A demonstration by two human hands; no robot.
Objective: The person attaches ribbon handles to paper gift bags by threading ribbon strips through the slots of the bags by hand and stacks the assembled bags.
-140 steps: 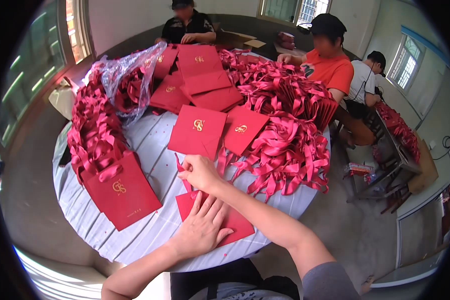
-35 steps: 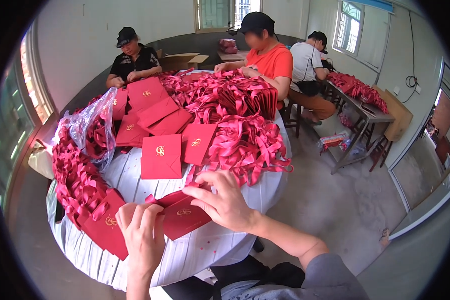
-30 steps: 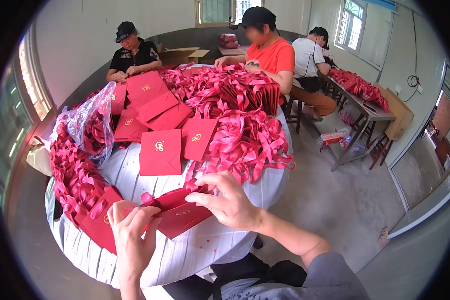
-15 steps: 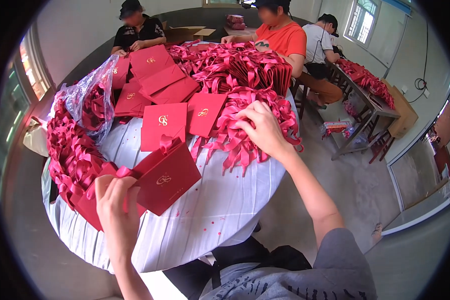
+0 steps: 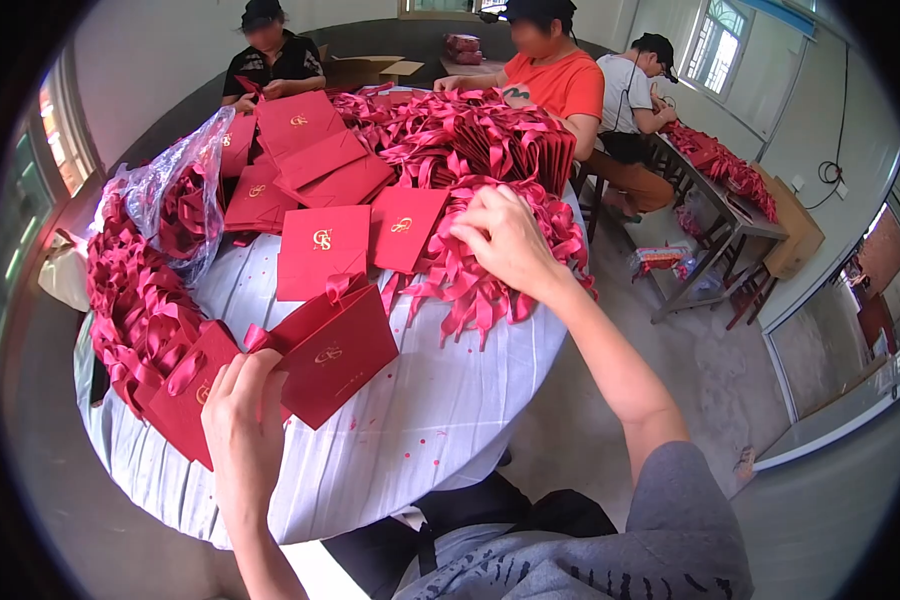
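Observation:
A red paper gift bag (image 5: pixel 340 362) with a gold emblem and a ribbon handle stands tilted at the near side of the table. My left hand (image 5: pixel 245 400) is closed at its left edge, by a pink ribbon loop. Just beyond that hand, more red bags (image 5: pixel 185 395) with ribbons lean at the table's left edge. Over a heap of loose pink ribbons (image 5: pixel 480 305) hangs my right hand (image 5: pixel 510 240), its fingers curled together among the ribbons. What those fingertips pinch, if anything, is hidden. Flat red bags (image 5: pixel 322 250) lie between my hands and the far stacks.
A white cloth (image 5: pixel 450 400) covers the round table. Stacked ribboned bags (image 5: pixel 500 140) fill its far side, and clear plastic (image 5: pixel 195 190) covers some at left. Two people sit across the table. Another person works at a side table (image 5: pixel 730 205) at right.
My right hand has shifted slightly up and left over the ribbon heap, its fingers curling further. The left hand stays by the gift bag, and the view has moved a little.

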